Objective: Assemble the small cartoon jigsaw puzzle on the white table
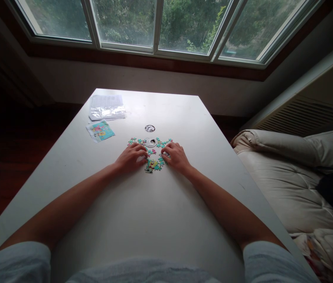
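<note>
Small jigsaw puzzle pieces point(160, 144), mostly turquoise with some pink, lie loosely around a round metal-rimmed fitting in the table. A partly joined section point(152, 164) with a yellow cartoon figure lies between my hands, toward me. My left hand point(132, 158) rests at its left, fingers curled and thumb bent toward them at the pieces. At its right, my right hand point(176, 156) has its fingers bent toward the thumb over other pieces. Each hand seems to pinch a piece, but the fingertips largely hide what they hold.
The white table point(143, 220) bears a picture sheet point(100, 131) and a clear plastic sleeve with papers point(107, 107) at the far left. A round metal fitting point(150, 142) and a shiny disc point(150, 128) are at the centre. A cream sofa point(284, 188) stands right.
</note>
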The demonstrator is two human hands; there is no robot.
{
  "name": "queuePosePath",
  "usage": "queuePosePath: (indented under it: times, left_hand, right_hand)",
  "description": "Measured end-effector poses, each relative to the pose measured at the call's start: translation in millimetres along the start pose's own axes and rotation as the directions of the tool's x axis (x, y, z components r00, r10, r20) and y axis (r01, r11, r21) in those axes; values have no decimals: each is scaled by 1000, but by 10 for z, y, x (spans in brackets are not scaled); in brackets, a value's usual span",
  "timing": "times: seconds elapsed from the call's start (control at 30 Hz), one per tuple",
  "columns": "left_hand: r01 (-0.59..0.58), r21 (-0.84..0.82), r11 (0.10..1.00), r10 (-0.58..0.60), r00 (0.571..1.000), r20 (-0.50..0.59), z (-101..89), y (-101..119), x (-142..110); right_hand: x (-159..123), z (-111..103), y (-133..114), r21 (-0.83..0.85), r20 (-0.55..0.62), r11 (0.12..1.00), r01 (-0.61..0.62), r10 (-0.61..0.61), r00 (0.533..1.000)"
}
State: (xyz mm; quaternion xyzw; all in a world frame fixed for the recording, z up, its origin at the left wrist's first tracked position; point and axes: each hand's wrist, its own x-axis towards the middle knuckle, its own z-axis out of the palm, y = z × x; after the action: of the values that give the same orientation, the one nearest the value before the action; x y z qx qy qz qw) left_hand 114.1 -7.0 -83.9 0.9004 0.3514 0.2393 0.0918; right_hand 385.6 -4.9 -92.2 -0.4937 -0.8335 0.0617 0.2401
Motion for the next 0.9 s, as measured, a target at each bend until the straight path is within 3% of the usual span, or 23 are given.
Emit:
queuePosePath:
  times: [0.27, 0.43, 0.6, 0.9]
  left_hand:
    - [-74, -9, 997, 74, 996, 44, -114, 71, 1]
    - [-192, 51, 980, 179, 963, 199, -195, 272, -29]
    - [-243, 42, 969, 227, 945, 234, -131, 442, -41]
    - [-284, -19, 959, 280, 926, 253, -129, 398, -43]
  right_hand:
    - [-4, -38, -21, 19, 25, 1000, -6, 5, 1000]
    - [6, -49, -38, 239, -27, 971, -10, 17, 1000]
    - [-1, -90, -110, 465, 0, 884, -46, 52, 999]
    - [-41, -13, -190, 435, 18, 900, 22, -33, 999]
